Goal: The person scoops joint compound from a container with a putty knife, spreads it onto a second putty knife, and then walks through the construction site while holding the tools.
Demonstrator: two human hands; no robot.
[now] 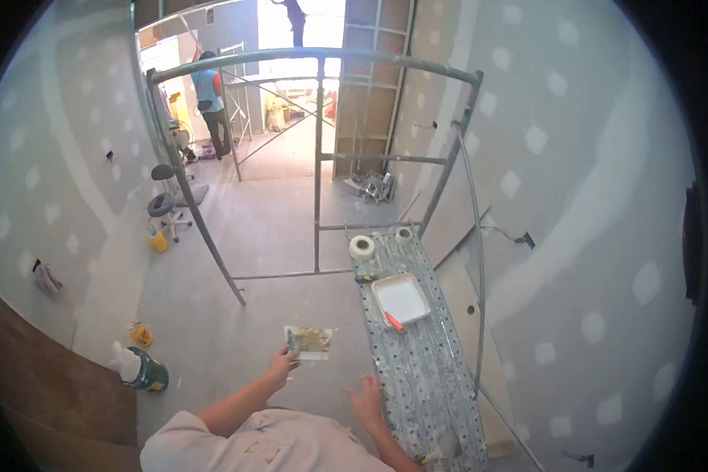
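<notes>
Out in front of my body, my left hand [282,366] grips a flat rectangular putty blade [310,341] by its left side. The blade's face is smeared yellowish and dark, with a pale strip along its near edge. My right hand [367,401] is beside the left edge of the perforated scaffold plank [417,370], fingers partly spread, with nothing visible in them. On the plank, a tray of white compound [403,297] has a red-handled tool [394,322] across its near corner. A roll of white tape [362,248] and a smaller roll [403,235] lie farther along.
A metal scaffold frame [318,165] rises ahead. Below at left stand a dark green bucket [151,374], a yellow container [158,241] and a wheeled stool [163,206]. Patched drywall [558,236] runs along the right. A person [210,98] stands in the background near another scaffold.
</notes>
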